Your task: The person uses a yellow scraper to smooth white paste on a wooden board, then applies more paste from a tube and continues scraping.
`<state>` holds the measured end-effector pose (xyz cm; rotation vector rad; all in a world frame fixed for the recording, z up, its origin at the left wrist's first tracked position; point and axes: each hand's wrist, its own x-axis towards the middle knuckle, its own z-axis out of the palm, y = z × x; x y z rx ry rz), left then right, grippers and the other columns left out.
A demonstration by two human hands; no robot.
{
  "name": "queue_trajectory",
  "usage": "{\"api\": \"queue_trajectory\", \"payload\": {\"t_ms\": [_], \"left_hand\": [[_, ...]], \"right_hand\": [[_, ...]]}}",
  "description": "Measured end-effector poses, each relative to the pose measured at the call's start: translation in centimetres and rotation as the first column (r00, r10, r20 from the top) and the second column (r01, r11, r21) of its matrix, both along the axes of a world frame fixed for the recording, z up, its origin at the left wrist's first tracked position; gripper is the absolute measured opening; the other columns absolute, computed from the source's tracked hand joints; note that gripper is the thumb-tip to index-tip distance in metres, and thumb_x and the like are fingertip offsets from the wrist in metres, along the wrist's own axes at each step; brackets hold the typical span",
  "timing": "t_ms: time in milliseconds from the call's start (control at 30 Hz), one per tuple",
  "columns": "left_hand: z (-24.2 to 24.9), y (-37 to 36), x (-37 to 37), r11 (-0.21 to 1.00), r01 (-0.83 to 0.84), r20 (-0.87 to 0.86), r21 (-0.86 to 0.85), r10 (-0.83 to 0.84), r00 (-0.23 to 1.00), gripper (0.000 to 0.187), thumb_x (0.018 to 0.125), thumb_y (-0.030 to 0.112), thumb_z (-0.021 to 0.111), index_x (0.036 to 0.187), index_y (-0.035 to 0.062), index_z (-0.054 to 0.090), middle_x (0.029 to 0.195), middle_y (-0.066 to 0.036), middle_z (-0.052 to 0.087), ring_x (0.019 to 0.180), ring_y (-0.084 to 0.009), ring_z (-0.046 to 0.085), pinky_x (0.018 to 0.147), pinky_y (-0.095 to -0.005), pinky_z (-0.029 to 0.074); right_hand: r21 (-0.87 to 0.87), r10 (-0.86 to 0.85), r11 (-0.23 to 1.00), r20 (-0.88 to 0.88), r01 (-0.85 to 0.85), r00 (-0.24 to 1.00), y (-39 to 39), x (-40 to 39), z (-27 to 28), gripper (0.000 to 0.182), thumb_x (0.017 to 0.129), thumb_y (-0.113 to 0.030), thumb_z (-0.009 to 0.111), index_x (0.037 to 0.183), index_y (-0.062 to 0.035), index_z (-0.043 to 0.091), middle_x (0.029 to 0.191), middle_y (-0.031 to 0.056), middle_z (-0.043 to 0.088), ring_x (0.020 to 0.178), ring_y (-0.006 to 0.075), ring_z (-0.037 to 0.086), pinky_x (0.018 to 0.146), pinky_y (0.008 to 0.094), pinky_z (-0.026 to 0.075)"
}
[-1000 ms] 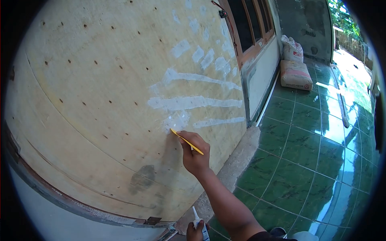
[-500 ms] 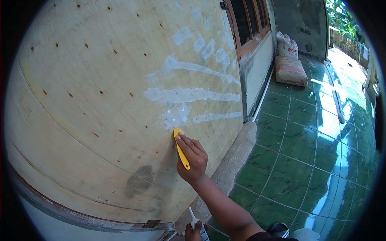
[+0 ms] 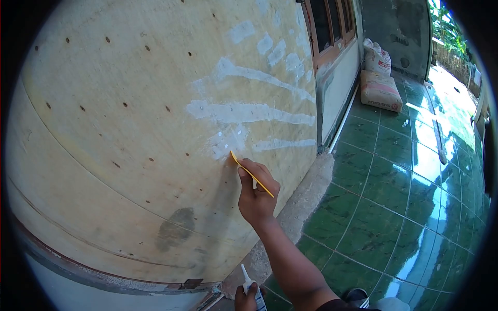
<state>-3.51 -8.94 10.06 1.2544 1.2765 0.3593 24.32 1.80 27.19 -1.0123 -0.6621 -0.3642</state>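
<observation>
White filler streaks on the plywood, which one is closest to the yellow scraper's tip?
The small speckled patch, just above the scraper held by the right hand; the long streaks lie higher or off to the right.

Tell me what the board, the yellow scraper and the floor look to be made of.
Board: likely plywood, pale matte wood, small dark holes, white filler streaks.
Yellow scraper: probably plastic, thin, uniformly bright, held in the right hand.
Floor: glazed green tile, grout lines, mirror-like reflections.

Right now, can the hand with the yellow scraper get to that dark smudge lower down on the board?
Probably yes. The right hand holds the yellow scraper against the plywood board, and the dark smudge lies just below and left of it on the same bare surface, with nothing between.
</observation>
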Motion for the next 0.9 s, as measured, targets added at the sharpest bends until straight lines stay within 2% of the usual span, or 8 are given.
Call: {"api": "queue_trajectory", "payload": {"t_ms": [133,267,300,400,500,600,700,900], "left_hand": [[-1.0,-0.2,0.4,0.997,0.038,-0.029,0.063,-0.036,0.999,0.038,0.106,0.032,0.060,0.117,-0.0034,0.060,0.104,-0.013,0.068,0.095,-0.0208,0.064,0.083,-0.0365,0.050],[0.2,-0.9,0.9,0.992,0.017,-0.063,0.126,-0.009,0.998,0.041,0.106,0.033,0.060,0.121,-0.0047,0.058,0.109,-0.013,0.067,0.100,-0.0219,0.062,0.085,-0.0376,0.049],[0.0,-0.7,0.7,0.992,0.012,-0.067,0.123,-0.003,0.998,0.040,0.106,0.033,0.060,0.121,-0.0042,0.058,0.108,-0.013,0.067,0.099,-0.0217,0.063,0.084,-0.0380,0.049],[-0.3,-0.6,0.5,0.997,-0.019,-0.082,0.076,0.026,0.996,0.036,0.106,0.032,0.060,0.118,-0.0024,0.059,0.104,-0.012,0.067,0.094,-0.0208,0.063,0.082,-0.0383,0.049],[0.5,-0.6,1.3,0.999,-0.040,-0.034,0.035,0.041,0.999,0.031,0.105,0.030,0.061,0.112,-0.0002,0.061,0.096,-0.010,0.067,0.086,-0.0196,0.063,0.077,-0.0374,0.050],[-0.9,-1.3,1.0,0.997,-0.021,0.069,0.069,0.016,0.998,0.028,0.105,0.029,0.061,0.107,0.0014,0.061,0.089,-0.008,0.067,0.079,-0.0189,0.063,0.073,-0.0362,0.050],[-0.6,-1.3,1.0,0.991,-0.009,0.047,0.134,0.003,0.999,0.027,0.105,0.029,0.061,0.104,0.0019,0.061,0.086,-0.007,0.067,0.077,-0.0190,0.063,0.072,-0.0356,0.050],[-1.0,-0.8,0.5,0.987,-0.024,-0.017,0.156,0.027,0.999,0.029,0.105,0.030,0.060,0.106,0.0016,0.061,0.088,-0.009,0.067,0.079,-0.0192,0.064,0.072,-0.0358,0.050]], "right_hand": [[0.065,0.123,0.991,-0.116,-0.116,0.986,-0.2,2.4,-0.4,0.016,0.099,0.003,0.066,0.113,0.0033,0.073,0.105,0.0150,0.075,0.099,0.0173,0.069,0.089,0.0274,0.051],[-0.127,-0.295,0.935,0.243,0.332,0.924,1.3,1.3,-0.5,0.034,0.088,0.007,0.068,0.121,0.0038,0.072,0.118,0.0213,0.074,0.105,0.0325,0.072,0.094,0.0362,0.055],[-0.177,-0.256,0.937,0.240,0.302,0.936,1.4,0.0,-1.2,0.049,0.078,0.006,0.070,0.127,0.0029,0.070,0.128,0.0220,0.071,0.113,0.0373,0.070,0.098,0.0407,0.056],[-0.161,-0.221,0.951,0.245,0.264,0.944,0.9,-1.5,-1.5,0.041,0.083,0.007,0.070,0.124,0.0015,0.072,0.119,0.0208,0.074,0.105,0.0362,0.072,0.092,0.0388,0.057],[-0.083,-0.002,0.996,0.160,0.016,0.987,-1.2,-0.8,-1.0,0.032,0.086,0.007,0.070,0.118,0.0014,0.073,0.108,0.0185,0.076,0.096,0.0351,0.073,0.084,0.0371,0.058],[0.036,-0.202,0.979,0.026,0.201,0.979,-1.0,2.6,0.5,0.018,0.097,0.002,0.067,0.114,0.0019,0.073,0.105,0.0169,0.075,0.095,0.0244,0.072,0.085,0.0313,0.054],[-0.015,-0.130,0.992,-0.138,0.129,0.982,0.9,4.9,0.8,0.018,0.100,0.001,0.064,0.115,0.0020,0.073,0.108,0.0164,0.075,0.098,0.0237,0.071,0.089,0.0310,0.053],[-0.001,-0.015,1.000,-0.018,0.015,1.000,0.5,1.4,0.2,0.017,0.101,-0.001,0.063,0.116,0.0006,0.072,0.110,0.0158,0.074,0.103,0.0237,0.071,0.092,0.0319,0.053]]}}
